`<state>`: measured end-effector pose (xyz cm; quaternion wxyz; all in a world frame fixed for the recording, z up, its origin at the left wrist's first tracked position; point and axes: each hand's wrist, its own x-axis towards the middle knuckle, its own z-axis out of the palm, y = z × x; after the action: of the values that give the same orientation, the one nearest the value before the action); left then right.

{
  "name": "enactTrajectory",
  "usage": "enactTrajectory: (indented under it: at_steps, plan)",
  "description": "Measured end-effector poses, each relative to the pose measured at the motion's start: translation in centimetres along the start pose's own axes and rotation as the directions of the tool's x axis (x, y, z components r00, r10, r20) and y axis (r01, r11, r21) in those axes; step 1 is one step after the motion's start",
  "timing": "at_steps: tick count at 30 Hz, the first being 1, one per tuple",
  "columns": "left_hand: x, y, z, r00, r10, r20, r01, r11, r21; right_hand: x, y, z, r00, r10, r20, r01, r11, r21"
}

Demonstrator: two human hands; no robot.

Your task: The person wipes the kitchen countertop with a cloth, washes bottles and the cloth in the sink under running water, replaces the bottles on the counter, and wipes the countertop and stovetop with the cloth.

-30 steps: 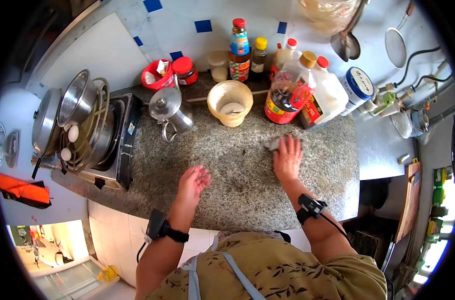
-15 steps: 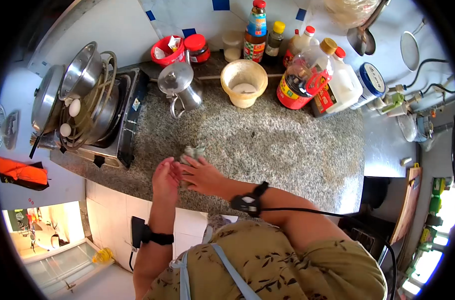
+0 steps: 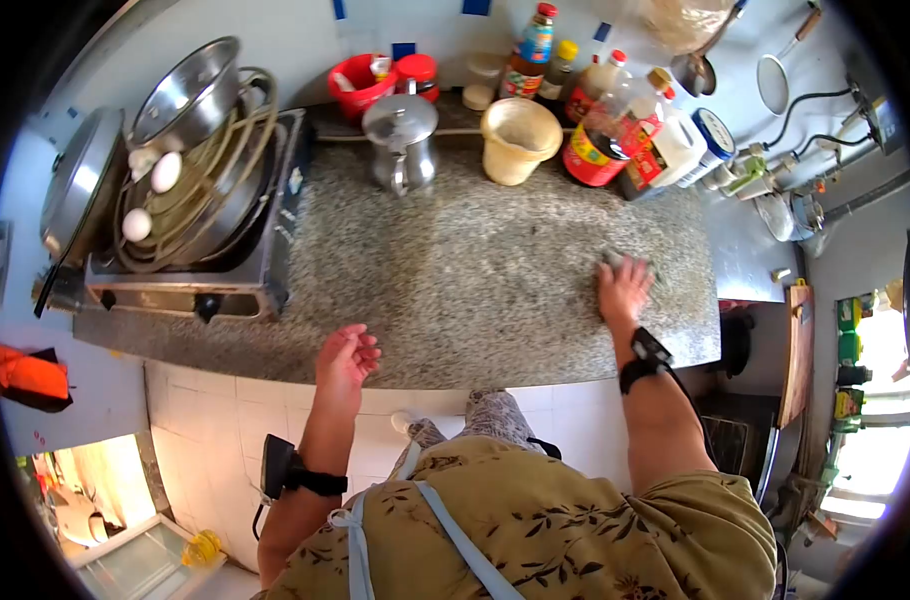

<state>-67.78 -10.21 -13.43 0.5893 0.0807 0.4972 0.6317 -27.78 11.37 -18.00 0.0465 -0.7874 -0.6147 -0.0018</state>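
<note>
My right hand (image 3: 626,288) lies palm down near the right end of the granite countertop (image 3: 455,290), fingers spread. A crumpled greyish cloth (image 3: 612,259) is pressed beneath it, mostly hidden and hard to tell from the speckled stone. Over the counter's front edge, left of centre, my left hand (image 3: 347,358) is held with fingers loosely bent and apart; I see nothing in it. Behind, toward the wall, stand a lidded steel pitcher (image 3: 403,150) and a cream plastic tub (image 3: 520,145).
A gas stove (image 3: 265,270) at left bears a pan, a steel bowl (image 3: 187,95), a coiled rack and two eggs (image 3: 166,172). Sauce bottles (image 3: 595,150), a white jug (image 3: 670,155) and a red basket (image 3: 358,85) line the wall. A metal surface adjoins at right.
My right hand has swept from beside my left hand across the counter to the right. My left hand has shifted slightly in view. The camera view has moved too.
</note>
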Motion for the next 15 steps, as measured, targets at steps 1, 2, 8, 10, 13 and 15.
enactTrajectory:
  at_steps: [1, 2, 8, 10, 13, 15]
  plan:
    - [-0.5, 0.1, -0.8, 1.0, -0.02, 0.01, 0.02, 1.0, 0.016, -1.1, -3.8, 0.7, 0.989, -0.142, -0.051, 0.144, 0.989, 0.045]
    - [-1.4, 0.4, -1.7, 1.0, -0.013, -0.004, 0.013, 1.0, 0.013, -2.5, -8.0, 1.5, 0.955, -0.277, -0.107, 0.286, 0.955, 0.082]
    - [-6.4, 1.9, -8.2, 0.993, -0.004, -0.117, 0.007, 1.0, 0.018, -17.4, -30.0, 0.5, 0.659, -0.752, 0.011, 0.725, 0.64, 0.253]
    - [-7.7, 2.6, -9.9, 0.987, 0.001, -0.164, 0.002, 1.0, 0.022, -22.3, -32.6, 0.1, 0.433, -0.9, 0.05, 0.874, 0.433, 0.221]
    - [-9.6, 3.5, -12.4, 0.974, -0.002, -0.225, 0.004, 1.0, 0.008, -27.7, -31.3, 0.2, 0.197, -0.979, 0.052, 0.955, 0.203, 0.214]
    - [-10.5, 3.6, -14.0, 0.969, -0.002, -0.246, -0.003, 1.0, -0.019, -28.2, -29.1, 0.0, 0.079, -0.997, 0.007, 0.943, 0.077, 0.322]
